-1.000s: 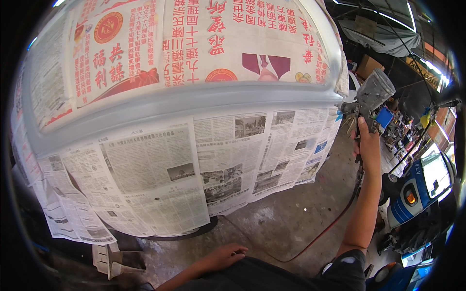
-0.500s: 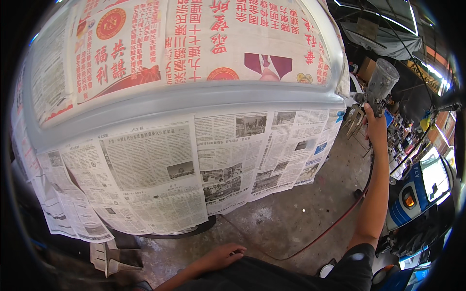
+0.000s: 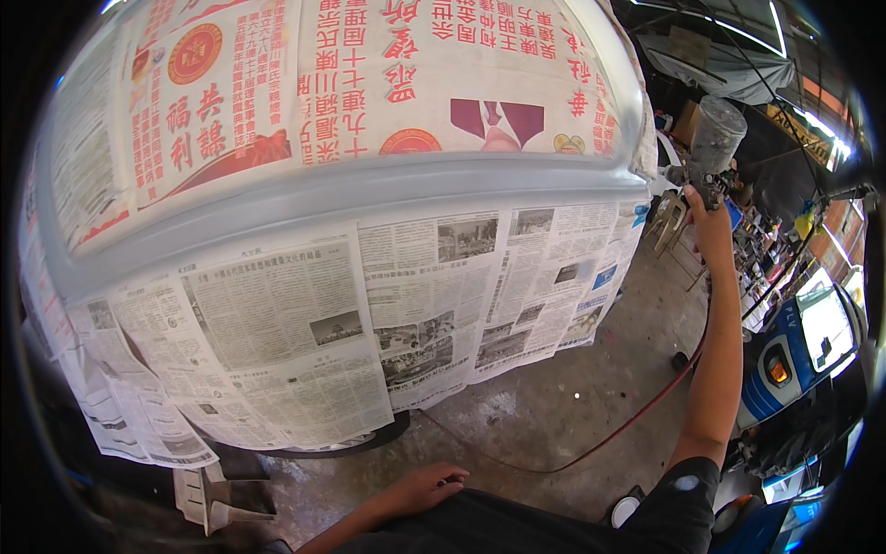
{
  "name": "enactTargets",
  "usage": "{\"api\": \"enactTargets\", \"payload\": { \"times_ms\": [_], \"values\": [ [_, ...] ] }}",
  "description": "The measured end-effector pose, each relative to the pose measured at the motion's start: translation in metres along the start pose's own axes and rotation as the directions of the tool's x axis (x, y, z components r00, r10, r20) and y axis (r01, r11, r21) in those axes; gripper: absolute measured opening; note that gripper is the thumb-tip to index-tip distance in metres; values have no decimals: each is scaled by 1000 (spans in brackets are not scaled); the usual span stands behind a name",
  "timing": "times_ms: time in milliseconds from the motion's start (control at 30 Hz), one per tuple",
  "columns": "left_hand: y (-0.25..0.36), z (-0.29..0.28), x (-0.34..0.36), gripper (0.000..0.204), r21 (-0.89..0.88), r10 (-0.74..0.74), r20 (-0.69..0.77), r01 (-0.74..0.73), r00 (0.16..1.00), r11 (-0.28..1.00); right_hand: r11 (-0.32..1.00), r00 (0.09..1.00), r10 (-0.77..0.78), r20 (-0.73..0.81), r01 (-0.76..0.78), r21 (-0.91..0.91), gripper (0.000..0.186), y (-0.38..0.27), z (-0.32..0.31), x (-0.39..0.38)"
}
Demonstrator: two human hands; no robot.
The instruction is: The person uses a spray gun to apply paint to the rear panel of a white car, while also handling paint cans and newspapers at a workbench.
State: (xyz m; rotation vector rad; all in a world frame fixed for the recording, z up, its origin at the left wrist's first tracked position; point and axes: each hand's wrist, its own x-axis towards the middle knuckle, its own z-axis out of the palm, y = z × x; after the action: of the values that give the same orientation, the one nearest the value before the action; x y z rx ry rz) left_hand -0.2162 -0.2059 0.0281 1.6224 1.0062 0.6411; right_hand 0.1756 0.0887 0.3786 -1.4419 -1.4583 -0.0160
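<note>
My right hand (image 3: 710, 222) is closed on a spray gun (image 3: 703, 180) with a translucent cup (image 3: 723, 134) on top, held beside the right end of a pale grey painted band (image 3: 415, 185) on a vehicle body. Newspaper sheets cover the body above (image 3: 360, 92) and below (image 3: 258, 342) that band. A red hose (image 3: 637, 420) runs from beneath the gun down across the floor. My left hand (image 3: 434, 482) hangs low in front of my dark clothing, fingers loosely curled and a little apart, holding nothing.
Concrete floor (image 3: 517, 425) lies between me and the covered body. A pale bracket-like piece (image 3: 198, 499) sits at lower left. At right stand a blue-and-white scooter (image 3: 784, 360), a folding chair (image 3: 669, 222) and workshop clutter (image 3: 752, 240). A draped grey sheet (image 3: 720, 74) is at back right.
Over the last second my right hand and the spray gun have moved slightly up and to the right, away from me. My left hand has stayed about where it was.
</note>
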Motion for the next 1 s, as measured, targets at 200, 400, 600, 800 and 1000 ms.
{"api": "enactTargets", "payload": {
  "times_ms": [200, 400, 600, 800, 1000],
  "values": [
    [2, -2, 0, 32, 3, -9, 7, 9, 1000, 1000, 998, 986, 40, 164, -47, 41, 49, -20, -16, 0],
    [1, -2, -1, 32, 6, 13, -9, -13, 1000, 1000, 1000, 961, 17, 277, -16, -4, 55, -47, -43, 25],
    [1, 0, -1, 33, 4, 16, -18, -15, 1000, 1000, 997, 962, -57, 267, 68, -33, 56, -64, -47, 37],
    [4, 0, 1, 34, 25, 12, -10, -12, 1000, 1000, 995, 976, -66, 208, 80, -61, 51, -58, -37, 45],
    [7, -1, -1, 34, 10, -12, -11, 13, 1000, 1000, 986, 985, -128, 111, 138, -90, 56, -56, -33, 55]
  ]
}}
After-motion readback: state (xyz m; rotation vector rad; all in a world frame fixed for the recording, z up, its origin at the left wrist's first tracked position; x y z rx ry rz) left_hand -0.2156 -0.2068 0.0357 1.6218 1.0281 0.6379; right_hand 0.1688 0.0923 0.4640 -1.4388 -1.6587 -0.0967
